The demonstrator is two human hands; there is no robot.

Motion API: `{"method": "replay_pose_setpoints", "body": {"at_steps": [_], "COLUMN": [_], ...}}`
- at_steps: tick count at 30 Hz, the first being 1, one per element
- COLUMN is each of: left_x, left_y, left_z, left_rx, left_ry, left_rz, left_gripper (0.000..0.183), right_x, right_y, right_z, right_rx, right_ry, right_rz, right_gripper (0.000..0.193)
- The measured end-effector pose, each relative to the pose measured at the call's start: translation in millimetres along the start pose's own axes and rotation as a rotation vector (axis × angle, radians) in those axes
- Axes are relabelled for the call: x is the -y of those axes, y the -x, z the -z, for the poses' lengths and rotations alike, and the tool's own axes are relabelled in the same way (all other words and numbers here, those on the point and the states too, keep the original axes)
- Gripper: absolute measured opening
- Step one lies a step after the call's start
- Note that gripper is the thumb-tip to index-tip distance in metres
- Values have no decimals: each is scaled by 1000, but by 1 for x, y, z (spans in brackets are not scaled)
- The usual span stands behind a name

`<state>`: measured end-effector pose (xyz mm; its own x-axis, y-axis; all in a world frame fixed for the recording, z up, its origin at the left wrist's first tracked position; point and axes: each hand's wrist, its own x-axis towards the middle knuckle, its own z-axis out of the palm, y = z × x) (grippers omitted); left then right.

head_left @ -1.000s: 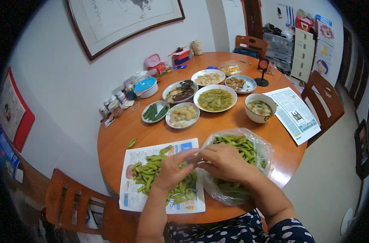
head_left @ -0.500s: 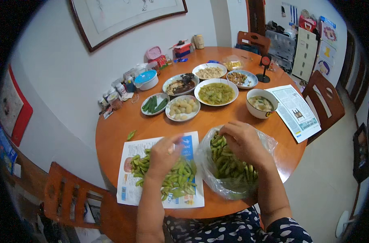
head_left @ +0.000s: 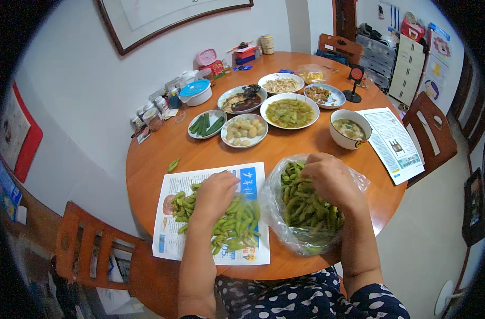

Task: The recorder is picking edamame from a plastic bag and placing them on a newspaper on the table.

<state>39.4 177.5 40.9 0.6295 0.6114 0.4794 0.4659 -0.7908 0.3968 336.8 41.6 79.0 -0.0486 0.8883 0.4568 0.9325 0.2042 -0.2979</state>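
My left hand (head_left: 213,198) rests palm down on a heap of green bean pods (head_left: 233,226) spread over a printed paper sheet (head_left: 200,183) at the near edge of the round wooden table (head_left: 162,149). My right hand (head_left: 333,178) reaches into a clear plastic bag (head_left: 285,236) full of green pods (head_left: 303,204), its fingers curled down among them. Whether either hand grips pods is hidden by the hands themselves.
Behind the bag stand several dishes: a bowl of soup (head_left: 350,128), a plate of green vegetables (head_left: 289,111), a plate of pale round pieces (head_left: 244,130). A leaflet (head_left: 392,142) lies at right. One loose pod (head_left: 173,165) lies left. Wooden chairs (head_left: 90,252) surround the table.
My hands were together over the middle; the left has moved onto the pod heap on the paper and the right has moved into the bag.
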Motion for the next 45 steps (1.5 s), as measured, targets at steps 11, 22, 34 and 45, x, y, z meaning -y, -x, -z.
{"method": "replay_pose_setpoints", "body": {"at_steps": [11,22,34,45], "left_x": [-1,-16,-32,-49], "left_y": [-2,-4,-8,-2], "left_z": [2,6,10,1], "left_rx": [281,238,-52,-33], "left_ry": [-186,-249,161,357], "left_rz": [-26,-18,-86,-257], "left_gripper": [16,16,11,20], "right_x": [31,28,48,53], "right_y": [-10,-5,-8,-8], "right_z": [-4,-3,-7,-14], "right_rx": [-80,32,-1,58], "right_ry": [-50,-25,-240,-248], "right_rz": [237,152,255,320], "right_gripper": [15,14,22,23]}}
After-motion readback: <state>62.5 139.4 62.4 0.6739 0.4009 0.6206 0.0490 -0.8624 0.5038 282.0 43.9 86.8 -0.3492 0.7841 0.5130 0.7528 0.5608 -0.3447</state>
